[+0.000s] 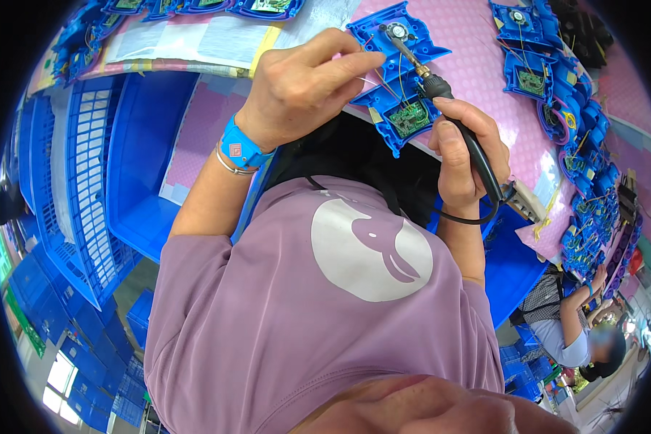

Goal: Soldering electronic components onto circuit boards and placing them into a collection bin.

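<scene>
My right hand (pixel 466 148) grips a soldering iron (pixel 477 163) by its black handle. The iron's metal tip reaches a small round silver part, which looks like a speaker (pixel 397 31), in a blue plastic shell (pixel 427 49). My left hand (pixel 307 87) is closed in a pinch beside that shell, index finger pointing at it; what lies between the fingertips is too small to make out. A thin pale strand shows just below the fingers. Thin wires run from the shell to a second blue shell nearer me, holding a green circuit board (pixel 409 118).
More blue shells with boards (pixel 529 79) line the table's right side, others (pixel 271 6) its far left edge. A pale stand-like block (pixel 528 201) sits by my right wrist. Blue crates (pixel 145 159) stand at left. Another person (pixel 568 325) works at lower right.
</scene>
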`<state>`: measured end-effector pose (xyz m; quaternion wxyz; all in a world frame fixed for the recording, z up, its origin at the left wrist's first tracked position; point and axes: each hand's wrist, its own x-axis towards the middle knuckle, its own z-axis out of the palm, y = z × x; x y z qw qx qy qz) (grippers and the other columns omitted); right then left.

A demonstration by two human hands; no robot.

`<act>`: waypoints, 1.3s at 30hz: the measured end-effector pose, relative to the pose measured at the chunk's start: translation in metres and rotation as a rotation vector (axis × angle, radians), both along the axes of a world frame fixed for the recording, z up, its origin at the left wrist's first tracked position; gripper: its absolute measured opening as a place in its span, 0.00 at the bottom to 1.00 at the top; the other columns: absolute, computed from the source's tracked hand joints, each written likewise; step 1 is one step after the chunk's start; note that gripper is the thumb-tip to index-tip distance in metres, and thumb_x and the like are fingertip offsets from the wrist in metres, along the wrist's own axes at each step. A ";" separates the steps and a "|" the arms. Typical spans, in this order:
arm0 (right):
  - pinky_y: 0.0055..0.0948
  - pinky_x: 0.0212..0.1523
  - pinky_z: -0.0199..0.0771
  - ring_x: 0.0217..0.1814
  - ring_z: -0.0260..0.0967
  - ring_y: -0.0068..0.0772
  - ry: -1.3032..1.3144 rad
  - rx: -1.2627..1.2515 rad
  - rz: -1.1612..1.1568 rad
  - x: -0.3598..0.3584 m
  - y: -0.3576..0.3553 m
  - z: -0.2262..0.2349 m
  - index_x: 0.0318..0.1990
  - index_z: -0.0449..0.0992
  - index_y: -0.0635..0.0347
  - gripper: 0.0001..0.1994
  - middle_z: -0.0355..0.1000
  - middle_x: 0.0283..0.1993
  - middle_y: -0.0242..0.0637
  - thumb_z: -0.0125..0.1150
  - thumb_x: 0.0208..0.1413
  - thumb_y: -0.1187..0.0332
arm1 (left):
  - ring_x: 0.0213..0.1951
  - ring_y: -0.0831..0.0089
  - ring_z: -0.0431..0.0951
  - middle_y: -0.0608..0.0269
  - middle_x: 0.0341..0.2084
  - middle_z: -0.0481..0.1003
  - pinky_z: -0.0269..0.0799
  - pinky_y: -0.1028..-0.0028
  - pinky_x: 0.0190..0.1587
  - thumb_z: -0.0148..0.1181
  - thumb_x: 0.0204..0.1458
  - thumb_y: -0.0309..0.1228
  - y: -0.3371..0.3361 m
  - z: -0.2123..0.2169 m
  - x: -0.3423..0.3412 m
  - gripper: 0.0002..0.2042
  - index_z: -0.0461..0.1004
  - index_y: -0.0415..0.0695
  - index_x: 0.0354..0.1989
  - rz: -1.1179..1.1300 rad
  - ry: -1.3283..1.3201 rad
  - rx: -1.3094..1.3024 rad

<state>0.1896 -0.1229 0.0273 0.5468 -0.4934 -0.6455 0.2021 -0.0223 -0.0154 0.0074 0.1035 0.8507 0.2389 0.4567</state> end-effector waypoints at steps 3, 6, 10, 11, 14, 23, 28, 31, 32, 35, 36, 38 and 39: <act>0.20 0.23 0.61 0.21 0.65 0.20 0.000 0.004 -0.002 0.001 -0.002 0.000 0.45 0.77 0.75 0.12 0.70 0.22 0.36 0.57 0.57 0.75 | 0.27 0.72 0.81 0.67 0.33 0.78 0.74 0.75 0.25 0.71 0.41 0.23 0.001 0.000 0.001 0.12 0.80 0.46 0.36 -0.042 0.131 0.062; 0.20 0.23 0.61 0.21 0.64 0.19 0.023 0.015 0.009 0.003 -0.003 -0.002 0.45 0.77 0.75 0.12 0.70 0.22 0.35 0.57 0.57 0.74 | 0.28 0.72 0.81 0.67 0.33 0.78 0.75 0.75 0.26 0.71 0.41 0.26 0.000 0.002 0.003 0.12 0.80 0.45 0.37 -0.033 0.162 0.088; 0.20 0.23 0.60 0.20 0.64 0.19 0.020 -0.002 0.003 0.005 -0.003 -0.001 0.45 0.77 0.76 0.12 0.70 0.21 0.35 0.57 0.56 0.75 | 0.30 0.71 0.82 0.66 0.33 0.79 0.76 0.75 0.27 0.70 0.42 0.28 0.006 0.000 0.008 0.12 0.79 0.45 0.38 -0.046 0.133 0.211; 0.20 0.23 0.60 0.21 0.64 0.19 0.026 -0.007 0.002 0.005 -0.002 -0.002 0.45 0.77 0.76 0.12 0.70 0.21 0.35 0.57 0.56 0.76 | 0.31 0.70 0.82 0.65 0.33 0.79 0.76 0.75 0.28 0.69 0.42 0.28 0.009 -0.001 0.010 0.12 0.79 0.45 0.38 -0.041 0.137 0.224; 0.19 0.24 0.61 0.21 0.64 0.19 0.027 -0.013 0.006 0.005 0.000 -0.004 0.46 0.77 0.76 0.12 0.70 0.21 0.35 0.57 0.56 0.77 | 0.32 0.69 0.83 0.65 0.34 0.80 0.77 0.74 0.29 0.69 0.42 0.28 0.011 -0.007 0.014 0.13 0.79 0.45 0.39 -0.028 0.148 0.164; 0.19 0.26 0.64 0.22 0.66 0.19 0.022 -0.036 -0.001 0.006 0.000 -0.005 0.46 0.78 0.74 0.12 0.72 0.23 0.35 0.58 0.56 0.77 | 0.35 0.67 0.84 0.62 0.34 0.82 0.80 0.73 0.33 0.73 0.43 0.26 0.010 -0.008 0.017 0.14 0.81 0.45 0.40 -0.024 0.154 0.082; 0.20 0.26 0.65 0.23 0.67 0.19 -0.004 -0.044 0.015 0.006 0.002 -0.002 0.46 0.78 0.74 0.12 0.73 0.24 0.35 0.58 0.56 0.77 | 0.35 0.66 0.84 0.62 0.35 0.82 0.80 0.73 0.33 0.73 0.43 0.26 0.011 -0.009 0.018 0.14 0.81 0.45 0.40 -0.035 0.140 0.055; 0.20 0.26 0.65 0.23 0.67 0.20 -0.015 -0.035 0.023 0.006 0.002 -0.001 0.45 0.78 0.74 0.12 0.73 0.24 0.36 0.58 0.56 0.77 | 0.35 0.66 0.84 0.62 0.35 0.82 0.80 0.73 0.33 0.72 0.44 0.25 0.012 -0.009 0.019 0.14 0.80 0.45 0.40 -0.037 0.138 0.039; 0.20 0.26 0.64 0.23 0.67 0.20 -0.007 -0.019 0.015 0.006 0.001 -0.002 0.45 0.78 0.74 0.12 0.73 0.24 0.36 0.58 0.56 0.76 | 0.35 0.66 0.84 0.62 0.35 0.82 0.80 0.73 0.33 0.72 0.44 0.25 0.012 -0.010 0.019 0.13 0.80 0.45 0.40 -0.038 0.138 0.036; 0.21 0.25 0.64 0.22 0.66 0.21 0.016 0.026 0.008 0.008 -0.002 -0.006 0.46 0.77 0.74 0.12 0.72 0.23 0.37 0.57 0.57 0.76 | 0.35 0.66 0.84 0.63 0.35 0.82 0.80 0.73 0.33 0.72 0.45 0.25 0.013 -0.009 0.019 0.13 0.80 0.46 0.40 -0.046 0.137 0.051; 0.21 0.24 0.63 0.22 0.66 0.21 0.034 0.055 0.012 0.009 -0.003 -0.007 0.46 0.77 0.74 0.12 0.72 0.23 0.37 0.57 0.57 0.75 | 0.35 0.66 0.84 0.63 0.35 0.82 0.80 0.73 0.33 0.72 0.45 0.25 0.014 -0.010 0.019 0.13 0.80 0.46 0.40 -0.046 0.137 0.051; 0.21 0.24 0.63 0.21 0.65 0.21 0.014 0.047 0.012 0.009 -0.002 -0.006 0.46 0.76 0.75 0.13 0.71 0.23 0.37 0.57 0.57 0.74 | 0.33 0.67 0.83 0.65 0.33 0.80 0.78 0.73 0.31 0.70 0.44 0.26 0.016 -0.012 0.018 0.12 0.78 0.43 0.38 -0.056 0.119 0.108; 0.22 0.24 0.62 0.21 0.65 0.22 -0.006 0.039 0.012 0.009 -0.002 -0.005 0.46 0.76 0.75 0.13 0.71 0.22 0.38 0.56 0.58 0.74 | 0.33 0.67 0.83 0.65 0.33 0.80 0.78 0.73 0.31 0.70 0.44 0.26 0.016 -0.011 0.018 0.12 0.78 0.43 0.38 -0.056 0.119 0.108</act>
